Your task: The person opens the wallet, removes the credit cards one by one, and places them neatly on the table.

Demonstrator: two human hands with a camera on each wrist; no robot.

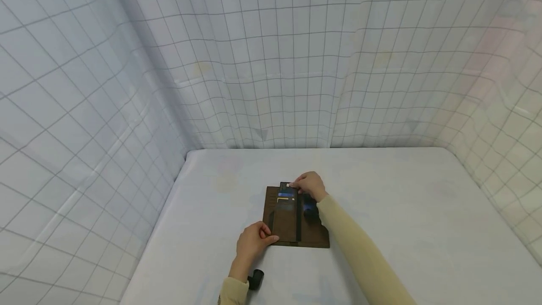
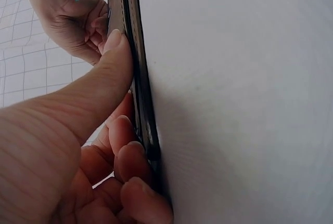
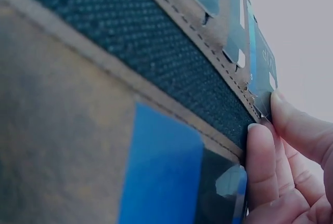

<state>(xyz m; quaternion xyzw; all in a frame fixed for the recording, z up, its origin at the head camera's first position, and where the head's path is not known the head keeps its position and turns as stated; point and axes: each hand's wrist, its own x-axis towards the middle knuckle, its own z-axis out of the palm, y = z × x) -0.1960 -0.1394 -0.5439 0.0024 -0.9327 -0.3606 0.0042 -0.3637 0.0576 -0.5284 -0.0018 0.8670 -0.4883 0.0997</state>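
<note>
A brown leather card wallet (image 1: 284, 226) lies opened flat on the white table, with several cards in the slots of its left half. My right hand (image 1: 310, 184) pinches the dark top card (image 1: 284, 185) by its upper right corner; in the right wrist view the thumb is on that card (image 3: 265, 60). Down at the near left corner, my left hand (image 1: 253, 239) holds the wallet's edge, its thumb on the leather and its other fingers curled along the side. A blue card (image 3: 161, 164) sits on the right half, beyond the black woven band (image 3: 156, 52).
The white table (image 1: 402, 211) extends around the wallet, with white grid-patterned curtains (image 1: 296, 74) at its back and sides. Small black wrist cameras are on both arms; the left wrist camera (image 1: 256, 278) hangs beside the left sleeve.
</note>
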